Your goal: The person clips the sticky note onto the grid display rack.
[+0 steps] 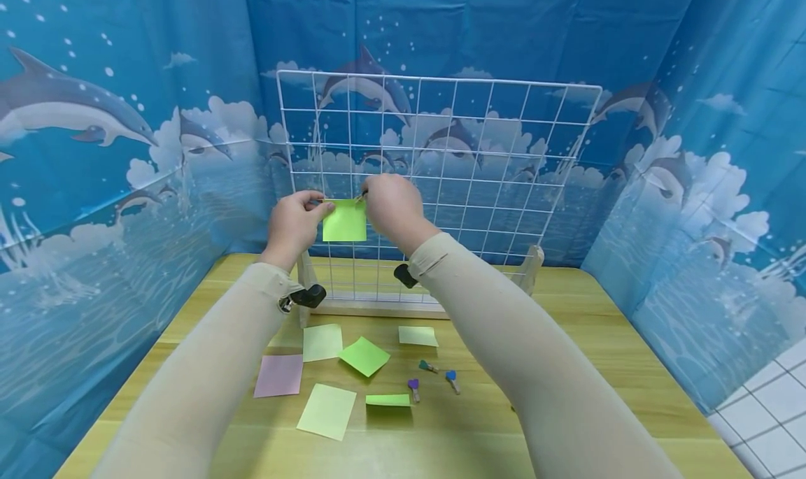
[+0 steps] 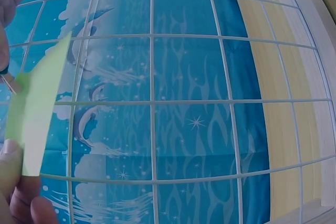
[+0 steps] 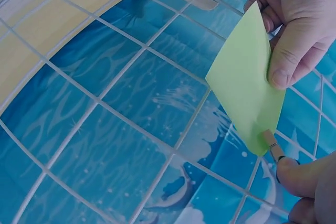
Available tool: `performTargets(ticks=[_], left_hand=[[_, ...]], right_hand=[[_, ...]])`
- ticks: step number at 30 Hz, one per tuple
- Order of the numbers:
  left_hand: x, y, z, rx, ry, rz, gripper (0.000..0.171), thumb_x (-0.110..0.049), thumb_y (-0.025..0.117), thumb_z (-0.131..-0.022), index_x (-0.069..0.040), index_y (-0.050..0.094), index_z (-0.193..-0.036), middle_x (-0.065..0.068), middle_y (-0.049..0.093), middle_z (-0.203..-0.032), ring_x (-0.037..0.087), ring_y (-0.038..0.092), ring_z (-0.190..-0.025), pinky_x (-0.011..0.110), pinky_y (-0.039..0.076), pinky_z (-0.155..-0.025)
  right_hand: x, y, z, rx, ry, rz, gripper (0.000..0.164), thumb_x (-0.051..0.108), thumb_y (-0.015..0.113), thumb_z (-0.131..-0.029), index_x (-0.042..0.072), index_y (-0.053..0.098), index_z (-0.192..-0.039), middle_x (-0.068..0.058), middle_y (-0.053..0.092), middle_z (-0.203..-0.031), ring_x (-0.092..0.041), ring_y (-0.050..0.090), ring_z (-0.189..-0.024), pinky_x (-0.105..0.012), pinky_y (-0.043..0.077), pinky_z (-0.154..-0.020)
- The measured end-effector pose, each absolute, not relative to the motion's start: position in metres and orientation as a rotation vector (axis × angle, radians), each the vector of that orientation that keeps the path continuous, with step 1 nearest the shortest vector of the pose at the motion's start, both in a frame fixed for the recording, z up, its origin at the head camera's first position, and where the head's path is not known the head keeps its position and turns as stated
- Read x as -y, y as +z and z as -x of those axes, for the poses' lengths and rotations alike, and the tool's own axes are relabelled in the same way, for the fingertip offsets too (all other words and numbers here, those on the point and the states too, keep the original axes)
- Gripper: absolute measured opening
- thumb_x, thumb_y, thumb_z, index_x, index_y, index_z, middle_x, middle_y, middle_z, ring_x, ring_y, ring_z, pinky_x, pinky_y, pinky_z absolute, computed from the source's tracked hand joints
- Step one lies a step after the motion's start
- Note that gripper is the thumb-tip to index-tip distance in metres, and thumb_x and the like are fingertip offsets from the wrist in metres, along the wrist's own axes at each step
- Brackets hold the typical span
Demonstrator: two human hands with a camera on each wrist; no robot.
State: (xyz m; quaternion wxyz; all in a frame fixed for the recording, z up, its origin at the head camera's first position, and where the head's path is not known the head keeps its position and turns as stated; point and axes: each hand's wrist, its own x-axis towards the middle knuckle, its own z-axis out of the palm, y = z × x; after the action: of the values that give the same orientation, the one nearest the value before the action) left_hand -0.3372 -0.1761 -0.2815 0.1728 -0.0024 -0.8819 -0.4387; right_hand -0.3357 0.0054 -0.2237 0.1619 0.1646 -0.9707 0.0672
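A bright green sticky note (image 1: 344, 222) is held up against the white wire grid (image 1: 441, 79). At its upper left corner, my left hand (image 1: 292, 222) pinches the paper between thumb and fingers. My right hand (image 1: 397, 206) grips a small wooden clothespin (image 3: 272, 144) at the note's other upper corner, with the peg's tip over the paper's edge. In the right wrist view the thumb covers the back end of the peg. Whether the peg also bites a grid wire cannot be told.
On the wooden table (image 1: 567, 367) lie a pink note (image 1: 278, 375), several green and pale yellow notes, and small pegs with purple (image 1: 413, 389), blue (image 1: 453, 381) and green (image 1: 428, 366) heart heads. Wooden feet (image 1: 532, 269) support the grid. Dolphin-print curtains hang behind and beside it.
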Motion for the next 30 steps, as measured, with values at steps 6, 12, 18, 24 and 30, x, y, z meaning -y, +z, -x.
performTargets(ticks=[6, 12, 18, 24, 30], left_hand=[[0.175, -0.283, 0.337, 2.486, -1.259, 0.011, 0.041, -0.043, 0.064, -0.106, -0.02, 0.069, -0.139, 0.008, 0.071, -0.117, 0.026, 0.064, -0.091, 0.036, 0.049, -0.065], [0.175, -0.284, 0.339, 2.472, -1.267, 0.002, 0.041, -0.043, 0.064, -0.106, -0.02, 0.07, -0.138, 0.008, 0.072, -0.116, 0.026, 0.065, -0.093, 0.036, 0.051, -0.068], [0.175, -0.285, 0.339, 2.465, -1.259, 0.006, 0.041, -0.044, 0.063, -0.106, -0.019, 0.07, -0.137, 0.008, 0.072, -0.116, 0.026, 0.065, -0.093, 0.036, 0.05, -0.066], [0.175, -0.286, 0.339, 2.462, -1.255, 0.006, 0.04, -0.043, 0.064, -0.106, -0.019, 0.071, -0.136, 0.008, 0.072, -0.115, 0.026, 0.066, -0.094, 0.036, 0.051, -0.067], [0.174, -0.285, 0.338, 2.459, -1.267, 0.009, 0.041, -0.043, 0.064, -0.106, -0.018, 0.07, -0.138, 0.009, 0.072, -0.116, 0.026, 0.066, -0.094, 0.036, 0.051, -0.068]], right_hand=[[-0.007, -0.222, 0.339, 2.837, 0.301, -0.463, 0.032, 0.017, 0.052, -0.112, 0.023, 0.071, -0.136, 0.004, 0.074, -0.129, -0.015, 0.07, -0.094, -0.029, 0.054, -0.068], [-0.006, -0.219, 0.341, 2.861, 0.338, -0.482, 0.03, 0.017, 0.054, -0.111, 0.021, 0.071, -0.135, 0.003, 0.074, -0.128, -0.015, 0.068, -0.094, -0.027, 0.055, -0.069], [-0.006, -0.224, 0.342, 2.833, 0.47, -0.496, 0.033, 0.023, 0.047, -0.114, 0.019, 0.069, -0.139, 0.002, 0.073, -0.131, -0.017, 0.069, -0.097, -0.029, 0.052, -0.068], [-0.007, -0.232, 0.341, 2.768, 0.512, -0.499, 0.036, 0.025, 0.047, -0.114, 0.022, 0.066, -0.144, 0.002, 0.073, -0.134, -0.015, 0.068, -0.087, -0.028, 0.051, -0.065], [-0.011, -0.234, 0.34, 2.772, 0.536, -0.53, 0.041, 0.027, 0.045, -0.115, 0.026, 0.056, -0.155, 0.0, 0.077, -0.118, -0.015, 0.042, -0.051, -0.026, 0.037, -0.049]])
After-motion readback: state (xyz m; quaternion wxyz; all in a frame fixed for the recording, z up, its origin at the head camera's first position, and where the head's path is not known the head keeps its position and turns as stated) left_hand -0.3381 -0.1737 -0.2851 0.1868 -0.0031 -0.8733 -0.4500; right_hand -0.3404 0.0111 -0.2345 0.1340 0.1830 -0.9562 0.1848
